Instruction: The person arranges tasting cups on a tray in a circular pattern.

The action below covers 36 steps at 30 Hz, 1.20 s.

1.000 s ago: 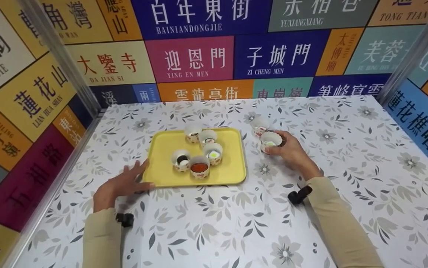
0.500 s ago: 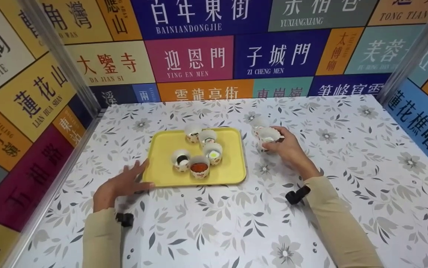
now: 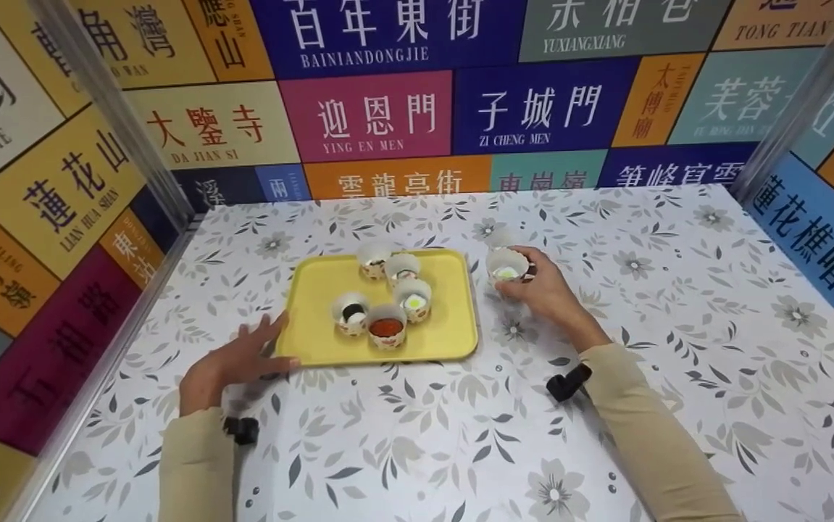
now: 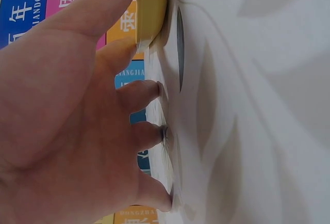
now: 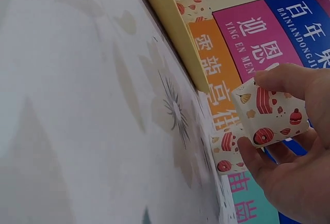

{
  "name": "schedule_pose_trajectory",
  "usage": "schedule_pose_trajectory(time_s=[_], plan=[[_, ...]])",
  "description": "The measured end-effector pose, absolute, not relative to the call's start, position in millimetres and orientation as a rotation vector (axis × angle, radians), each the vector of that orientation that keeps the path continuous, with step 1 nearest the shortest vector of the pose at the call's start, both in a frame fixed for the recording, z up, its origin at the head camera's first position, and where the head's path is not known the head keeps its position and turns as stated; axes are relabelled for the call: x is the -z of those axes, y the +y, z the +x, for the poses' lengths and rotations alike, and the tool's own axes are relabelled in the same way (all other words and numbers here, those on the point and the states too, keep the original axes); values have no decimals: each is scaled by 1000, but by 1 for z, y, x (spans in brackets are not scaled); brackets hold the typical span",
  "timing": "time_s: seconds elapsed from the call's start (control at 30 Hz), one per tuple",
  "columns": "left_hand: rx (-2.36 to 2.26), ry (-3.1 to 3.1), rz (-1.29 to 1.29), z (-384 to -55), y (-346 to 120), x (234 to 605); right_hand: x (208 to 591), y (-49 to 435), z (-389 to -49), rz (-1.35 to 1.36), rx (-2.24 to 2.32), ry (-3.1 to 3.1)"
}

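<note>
My right hand (image 3: pixel 553 296) pinches a patterned paper baking cup (image 3: pixel 501 264) between thumb and fingers, right of the tray. Something white with a yellow-green centre lies inside it. In the right wrist view the held cup (image 5: pixel 273 115) is tilted, its side printed with red cakes and doughnuts. A second cup (image 5: pixel 225 152) stands on the table behind it, mostly hidden in the head view. At the near left corner of the yellow tray (image 3: pixel 309 293), my left hand (image 3: pixel 237 360) has its fingers spread, thumb and index at the tray's edge (image 4: pixel 152 15).
Several matching cups stand on the tray: one with a red filling (image 3: pixel 387 330), one with black and white (image 3: pixel 351 316), one with white and yellow (image 3: pixel 414 299), others (image 3: pixel 373 261) behind. Panels with large lettering (image 3: pixel 366 116) enclose the flower-patterned table (image 3: pixel 402 435).
My right hand has moved left, nearer the tray, with the cup, whose opening has changed its tilt. The left hand stays at the tray's corner.
</note>
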<state>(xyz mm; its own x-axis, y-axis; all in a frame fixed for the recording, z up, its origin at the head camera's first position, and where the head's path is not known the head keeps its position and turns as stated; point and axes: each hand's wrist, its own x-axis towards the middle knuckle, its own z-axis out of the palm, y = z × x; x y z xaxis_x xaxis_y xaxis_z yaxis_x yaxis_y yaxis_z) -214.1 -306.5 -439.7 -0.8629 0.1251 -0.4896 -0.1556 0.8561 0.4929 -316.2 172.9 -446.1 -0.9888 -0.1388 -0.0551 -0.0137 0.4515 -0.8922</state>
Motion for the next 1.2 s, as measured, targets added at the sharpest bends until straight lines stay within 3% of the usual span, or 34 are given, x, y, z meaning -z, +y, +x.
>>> schedule_pose_trajectory(time_s=[0.53, 1.2], plan=[[-781, 2491, -46, -213, -307, 438, 440, 134, -302, -302, 1531, 2587], [-777, 2479, -54, -214, -309, 439, 401, 57, -307, -502, 1391, 2554]])
